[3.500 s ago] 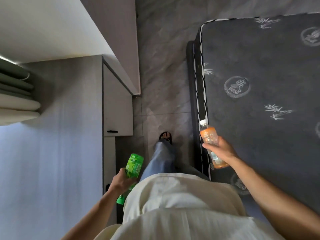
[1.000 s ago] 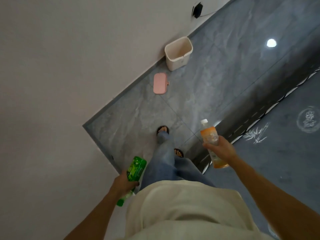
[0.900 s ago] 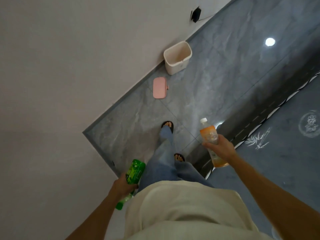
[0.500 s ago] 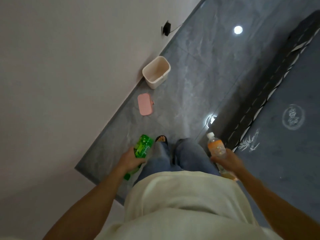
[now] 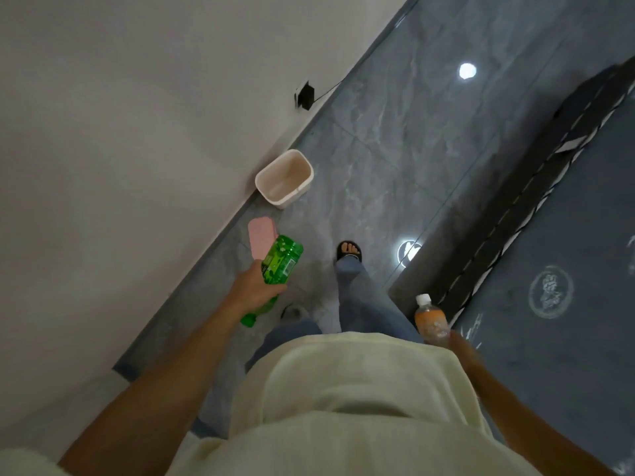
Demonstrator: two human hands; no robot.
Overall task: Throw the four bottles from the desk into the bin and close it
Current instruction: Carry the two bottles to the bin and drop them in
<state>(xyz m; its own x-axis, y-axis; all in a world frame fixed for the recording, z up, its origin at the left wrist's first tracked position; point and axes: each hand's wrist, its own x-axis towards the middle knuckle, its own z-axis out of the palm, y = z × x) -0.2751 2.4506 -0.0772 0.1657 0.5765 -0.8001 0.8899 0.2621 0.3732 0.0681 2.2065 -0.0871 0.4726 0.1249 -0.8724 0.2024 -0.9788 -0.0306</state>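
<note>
A small cream bin stands open on the grey floor against the wall. Its pink lid lies flat on the floor just in front of it. My left hand is shut on a green bottle, held bottom-forward so it partly covers the lid. My right hand is low at my right side, shut on an orange bottle with a white cap pointing up. Most of that hand is blurred and half hidden behind my shirt.
A white wall runs along the left. A black plug with a cord sits in the wall beyond the bin. A dark mattress fills the right side. My sandalled foot is stepping along the floor strip between them.
I have walked closer to the bin, which is now larger in view. My left hand has come forward with the green bottle. My right hand has dropped back beside my body.
</note>
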